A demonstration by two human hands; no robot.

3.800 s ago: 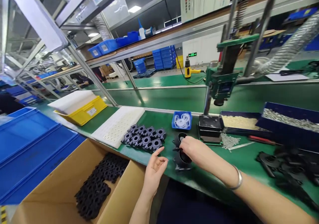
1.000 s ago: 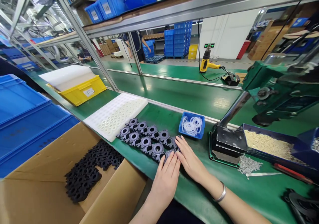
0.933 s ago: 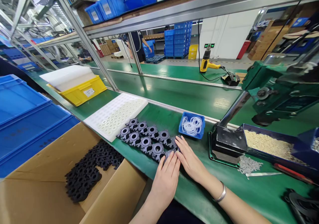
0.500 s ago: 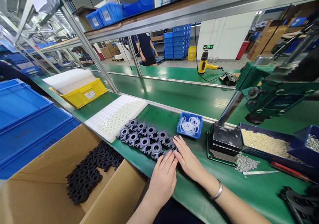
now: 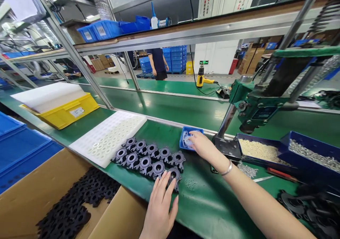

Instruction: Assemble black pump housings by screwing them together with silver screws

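Two rows of black round-holed plastic parts lie side by side on the green bench. My left hand lies open, fingers stretched, its tips touching the nearest parts at the right end of the front row. Inside a small blue tray, my right hand has its fingertips closed on thin white rings. How many rings are between the fingers is hidden. A white foam sheet bearing rows of pale rings adjoins the parts on the left.
A cardboard box of black parts stands front left, below the bench. A green press rises at right, beside bins of beige pieces and metal pieces. A yellow bin sits back left. A person stands beyond.
My right hand has left the row's end and reached into the blue tray of rings. My left hand stays by the front row, fingers a little more spread. The view has turned right.
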